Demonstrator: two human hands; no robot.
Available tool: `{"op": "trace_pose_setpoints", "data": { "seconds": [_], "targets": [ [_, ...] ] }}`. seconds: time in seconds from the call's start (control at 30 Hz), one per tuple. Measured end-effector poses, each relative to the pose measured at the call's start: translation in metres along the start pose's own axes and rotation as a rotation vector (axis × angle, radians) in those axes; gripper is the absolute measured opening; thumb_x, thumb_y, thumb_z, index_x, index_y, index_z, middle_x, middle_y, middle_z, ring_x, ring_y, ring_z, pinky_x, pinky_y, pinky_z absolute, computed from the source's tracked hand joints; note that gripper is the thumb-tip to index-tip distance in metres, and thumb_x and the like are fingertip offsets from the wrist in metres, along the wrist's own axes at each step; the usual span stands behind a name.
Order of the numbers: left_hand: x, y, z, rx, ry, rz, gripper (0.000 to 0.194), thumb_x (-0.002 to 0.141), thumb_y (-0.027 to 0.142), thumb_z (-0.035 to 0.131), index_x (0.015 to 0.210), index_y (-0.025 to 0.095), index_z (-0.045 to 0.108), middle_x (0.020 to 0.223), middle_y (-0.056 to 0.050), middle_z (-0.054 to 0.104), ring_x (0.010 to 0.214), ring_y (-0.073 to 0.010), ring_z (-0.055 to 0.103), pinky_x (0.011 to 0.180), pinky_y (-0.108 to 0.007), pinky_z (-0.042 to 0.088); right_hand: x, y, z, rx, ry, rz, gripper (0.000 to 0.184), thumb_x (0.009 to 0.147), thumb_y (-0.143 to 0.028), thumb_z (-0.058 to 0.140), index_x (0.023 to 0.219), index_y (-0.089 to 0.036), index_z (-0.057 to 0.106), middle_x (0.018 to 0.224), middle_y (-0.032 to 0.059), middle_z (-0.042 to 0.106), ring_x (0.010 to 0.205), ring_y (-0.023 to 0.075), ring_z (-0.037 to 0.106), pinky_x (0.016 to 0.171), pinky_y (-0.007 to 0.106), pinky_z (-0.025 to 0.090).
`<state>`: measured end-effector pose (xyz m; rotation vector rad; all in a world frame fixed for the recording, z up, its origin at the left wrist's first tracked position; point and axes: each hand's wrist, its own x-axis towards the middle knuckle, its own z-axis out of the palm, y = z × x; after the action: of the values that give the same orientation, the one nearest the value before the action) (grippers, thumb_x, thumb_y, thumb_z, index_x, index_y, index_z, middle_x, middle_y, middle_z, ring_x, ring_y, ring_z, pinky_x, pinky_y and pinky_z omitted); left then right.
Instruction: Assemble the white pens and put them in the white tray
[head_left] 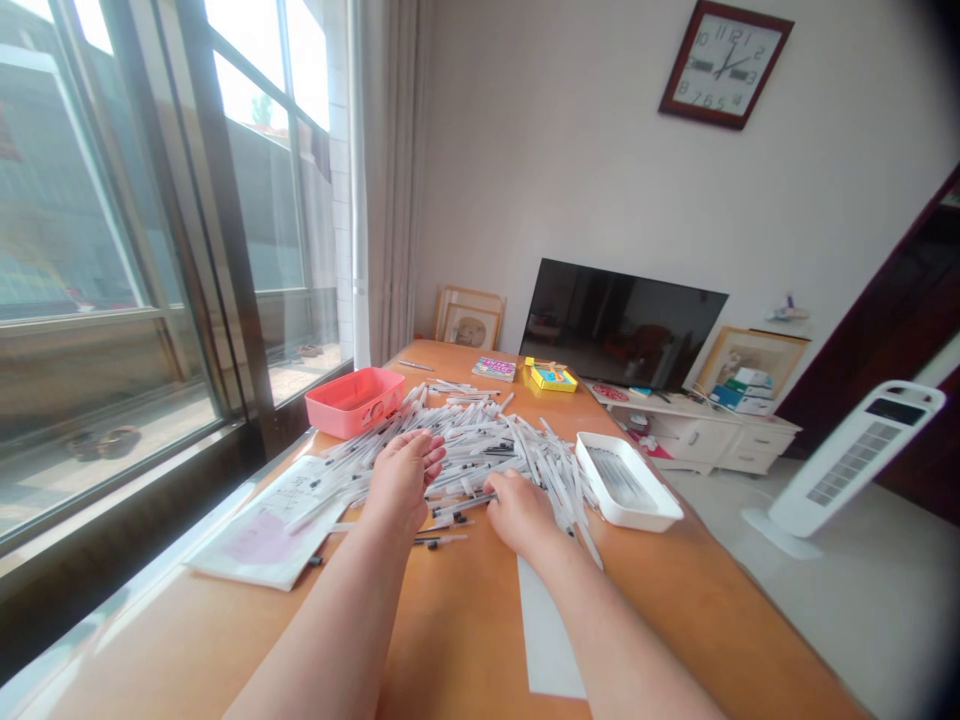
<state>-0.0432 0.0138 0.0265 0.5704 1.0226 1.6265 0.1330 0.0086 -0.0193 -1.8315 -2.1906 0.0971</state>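
- White pens [480, 450] lie in a loose heap — the landmark here.
- Left hand [401, 480]: fingers spread wide at the heap's near edge, holding nothing visible.
- Right hand [521, 515]: fingers bunched narrow against the pens there; whether they grip, I cannot tell.
- Pink tray [354, 402] beyond the heap's left side; white tray [628, 482] at its right; paper sheet [259, 525] at its left.

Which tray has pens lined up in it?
The white tray, right of the pile: its pens lie side by side, while the pink tray shows none.

I am working in a domestic living room: a wall clock [725, 65], flat-screen television [622, 322], low white cabinet [705, 435], framed picture [752, 360], window curtain [386, 180] and tower fan [847, 470] establish this.
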Motion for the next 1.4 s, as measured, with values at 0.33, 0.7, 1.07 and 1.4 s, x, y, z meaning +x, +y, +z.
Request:
{"op": "trace_pose_setpoints", "data": {
  "seconds": [0.33,0.7,1.07,1.4],
  "targets": [
    [0.001,0.0,0.0,0.025,0.017,-0.005,0.028,0.074,0.026,0.073,0.096,0.015,0.061,0.097,-0.013,0.071,0.069,-0.0136,0.066,0.056,-0.023,0.047,0.004,0.04,-0.008,0.121,0.099,0.176,0.02,0.083,-0.017,0.053,0.096,-0.025,0.067,0.1,0.003,0.066,0.086,0.0174,0.061,0.072,0.025,0.038],
    [0.007,-0.004,-0.003,0.032,0.013,0.004,0.03,0.072,0.027,0.075,0.097,0.015,0.062,0.098,-0.014,0.071,0.07,-0.014,0.067,0.055,-0.022,0.048,0.002,0.044,-0.009,0.117,0.083,0.118,0.025,0.085,-0.019,0.051,0.098,-0.029,0.07,0.099,0.0021,0.064,0.08,0.0167,0.059,0.067,0.027,0.035],
    [0.009,-0.004,-0.003,0.05,0.055,-0.003,0.027,0.075,0.026,0.071,0.099,0.015,0.062,0.101,-0.014,0.073,0.074,-0.0148,0.068,0.054,-0.021,0.046,0.022,0.021,-0.005,-0.106,0.142,0.003,0.044,0.091,-0.014,0.044,0.122,-0.033,0.067,0.127,0.0034,0.062,0.112,0.0251,0.05,0.086,0.032,0.037],
    [0.008,-0.006,-0.002,0.064,0.035,-0.016,0.027,0.075,0.027,0.071,0.097,0.015,0.063,0.1,-0.014,0.073,0.071,-0.0139,0.067,0.055,-0.021,0.044,0.019,0.023,-0.002,-0.121,0.183,0.017,0.027,0.087,-0.015,0.054,0.103,-0.028,0.07,0.11,0.0082,0.063,0.112,0.0272,0.048,0.088,0.034,0.034]
  ]
}}
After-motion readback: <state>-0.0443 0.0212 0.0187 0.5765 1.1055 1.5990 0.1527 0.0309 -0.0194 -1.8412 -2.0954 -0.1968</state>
